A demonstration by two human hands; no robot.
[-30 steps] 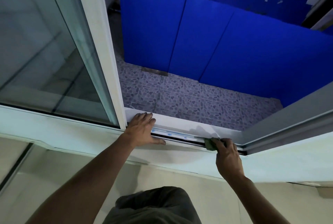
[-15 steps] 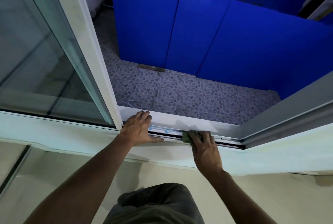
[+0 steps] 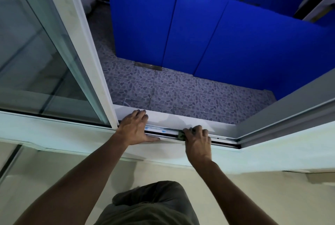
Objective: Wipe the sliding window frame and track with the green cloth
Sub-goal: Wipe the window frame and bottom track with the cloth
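Observation:
The window track (image 3: 223,138) runs along the bottom of the open sliding window, with metal rails and a dark groove. My right hand (image 3: 196,140) presses the green cloth (image 3: 181,135) into the track near its middle; only a small bunched edge of cloth shows beside my fingers. My left hand (image 3: 134,128) lies flat with fingers spread on the sill and track, just right of the white sash frame (image 3: 85,47). The glass pane (image 3: 36,58) of the sliding sash stands at the left.
Beyond the opening lies a pebble-patterned tiled floor (image 3: 181,90) with tall blue panels (image 3: 226,40) standing on it. A grey frame member (image 3: 290,112) slants up at the right. The pale wall ledge (image 3: 72,137) runs below the track.
My right hand slid the cloth leftward along the track from its right end toward the middle. My left hand stayed planted by the sash.

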